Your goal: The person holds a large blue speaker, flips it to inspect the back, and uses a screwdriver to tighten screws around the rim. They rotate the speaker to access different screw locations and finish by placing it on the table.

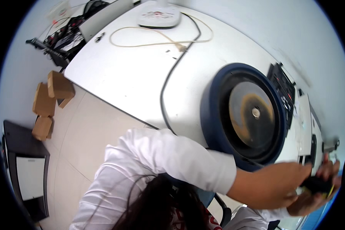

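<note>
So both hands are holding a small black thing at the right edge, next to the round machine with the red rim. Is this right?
Not quite: the rim is dark blue, not red. The head view shows both hands, left hand and right hand, around the small black thing at the right edge, beside the round machine with its dark disc.

white table [118,73] bears blue-rimmed disc machine [245,115], cables [168,42], fan base [159,16].

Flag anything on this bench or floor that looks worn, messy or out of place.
The round disc in the blue-rimmed machine carries an uneven brown ring, as if stained or worn. Three cardboard boxes lie jumbled on the floor. A cream cable loops loosely over the white table.
</note>
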`<state>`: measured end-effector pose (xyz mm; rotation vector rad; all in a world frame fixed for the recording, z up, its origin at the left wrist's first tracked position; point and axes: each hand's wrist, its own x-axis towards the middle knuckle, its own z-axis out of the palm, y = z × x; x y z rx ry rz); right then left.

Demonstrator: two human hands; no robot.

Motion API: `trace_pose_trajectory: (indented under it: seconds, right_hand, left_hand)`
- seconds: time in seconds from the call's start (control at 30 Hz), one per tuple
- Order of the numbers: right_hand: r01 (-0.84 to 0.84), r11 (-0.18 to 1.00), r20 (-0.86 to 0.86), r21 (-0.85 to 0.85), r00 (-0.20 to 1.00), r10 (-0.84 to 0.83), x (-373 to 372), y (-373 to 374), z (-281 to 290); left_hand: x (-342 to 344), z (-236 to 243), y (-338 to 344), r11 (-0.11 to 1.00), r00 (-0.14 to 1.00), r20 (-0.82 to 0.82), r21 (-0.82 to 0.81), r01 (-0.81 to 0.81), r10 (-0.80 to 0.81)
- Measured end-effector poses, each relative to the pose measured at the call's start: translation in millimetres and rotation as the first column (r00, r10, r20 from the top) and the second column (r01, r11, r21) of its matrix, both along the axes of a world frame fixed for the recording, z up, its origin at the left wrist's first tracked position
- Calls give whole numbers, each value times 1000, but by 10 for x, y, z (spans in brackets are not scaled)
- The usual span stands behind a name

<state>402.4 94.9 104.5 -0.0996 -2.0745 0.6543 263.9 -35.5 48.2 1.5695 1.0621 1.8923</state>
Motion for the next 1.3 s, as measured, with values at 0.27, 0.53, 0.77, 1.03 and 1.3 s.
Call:
trace_pose_trajectory:
  seconds: [0.27,0.53,0.77,1.03,1.3]
  right_hand:
    - [-130,991,203,-35,970,134,442,532,138]
    - [-370,921,96,-124,919,382,-171,-92,-38]
    - [-175,976,165,-133,967,195,-112,8,60]
    - [123,992,9,31,992,-123,-161,-342,-112]
    - [260,966,-53,1,964,-260,-243,-369,-173]
  left_hand:
    - [-281,121,377,873,880,-18,-134,469,-475]
    - [-532,44,339,790,799,-22,-165,590,-601]
    - [-1621,58,-351,980,946,-323,-196,-42,-24]
    - [-3120,-847,-1231,225,145,-952,-84,-971,270]
    - [-3198,-1191,-1064,321,171,-962,-97,-942,212]
